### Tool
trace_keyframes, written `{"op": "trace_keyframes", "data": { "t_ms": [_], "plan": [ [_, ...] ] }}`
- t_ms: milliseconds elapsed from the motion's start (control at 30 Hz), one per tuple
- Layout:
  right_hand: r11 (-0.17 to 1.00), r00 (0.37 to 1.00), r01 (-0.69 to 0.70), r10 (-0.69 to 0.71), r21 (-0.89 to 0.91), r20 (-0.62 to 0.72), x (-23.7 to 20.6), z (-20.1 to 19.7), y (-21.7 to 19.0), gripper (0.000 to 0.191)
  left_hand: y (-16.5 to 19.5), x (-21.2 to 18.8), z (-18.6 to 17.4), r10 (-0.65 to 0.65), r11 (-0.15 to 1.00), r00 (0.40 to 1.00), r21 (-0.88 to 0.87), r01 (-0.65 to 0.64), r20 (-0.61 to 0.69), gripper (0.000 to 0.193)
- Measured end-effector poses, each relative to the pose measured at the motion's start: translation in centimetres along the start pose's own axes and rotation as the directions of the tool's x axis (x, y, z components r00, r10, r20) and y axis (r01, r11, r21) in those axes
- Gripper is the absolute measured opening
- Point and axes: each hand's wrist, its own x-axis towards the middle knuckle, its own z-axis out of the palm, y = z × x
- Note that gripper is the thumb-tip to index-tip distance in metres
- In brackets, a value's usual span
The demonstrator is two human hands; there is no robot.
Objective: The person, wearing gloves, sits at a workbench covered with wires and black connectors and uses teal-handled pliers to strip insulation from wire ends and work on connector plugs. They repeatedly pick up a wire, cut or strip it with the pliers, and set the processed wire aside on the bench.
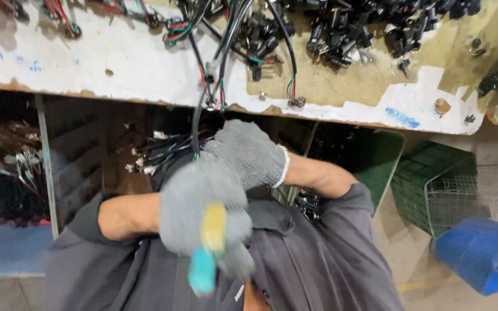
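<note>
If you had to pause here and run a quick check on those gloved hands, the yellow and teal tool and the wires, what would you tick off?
1. Gloves on both hands: ok, left hand and right hand wear grey knit gloves.
2. Tool in a firm grip: ok, the left hand is closed on the yellow and teal tool, though it is blurred.
3. Cable bundle held: ok, it runs down from the bench edge into the hands.
4. Tool tip position: cannot tell, hidden.
5. Loose connectors away from the edge: ok.
</note>
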Motion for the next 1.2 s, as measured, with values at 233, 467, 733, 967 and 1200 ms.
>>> {"op": "trace_keyframes", "data": {
  "t_ms": [233,467,733,967,1200],
  "plan": [
    [0.931,0.818,-0.149,0.305,0.333,-0.489,-1.1,-3.1,2.1,0.013,1.4,-0.7,-6.8,0.055,0.662,0.509,0.413,0.625,-0.859,0.023],
    [0.94,0.975,0.161,-0.105,-0.301,0.195,-1.6,1.0,0.0,0.02,3.7,1.3,-8.9,-0.007,0.265,0.713,0.687,0.677,-0.701,0.025],
    [0.991,0.99,-0.107,0.113,0.074,-0.081,-4.6,0.2,2.8,0.032,-8.3,0.1,-4.6,-0.474,0.207,0.668,0.665,0.717,-0.573,0.009],
    [0.724,0.802,-0.504,0.188,-0.472,-0.567,-2.7,-5.3,10.7,0.036,-6.3,-7.7,-7.3,-0.401,0.491,0.243,0.017,0.871,-0.883,0.013],
    [0.677,0.944,-0.236,-0.01,-0.697,-0.33,-0.5,-6.5,15.2,0.021,-9.0,-8.9,-4.5,-0.234,0.528,0.129,-0.015,0.849,-0.964,0.017]
  ]
}}
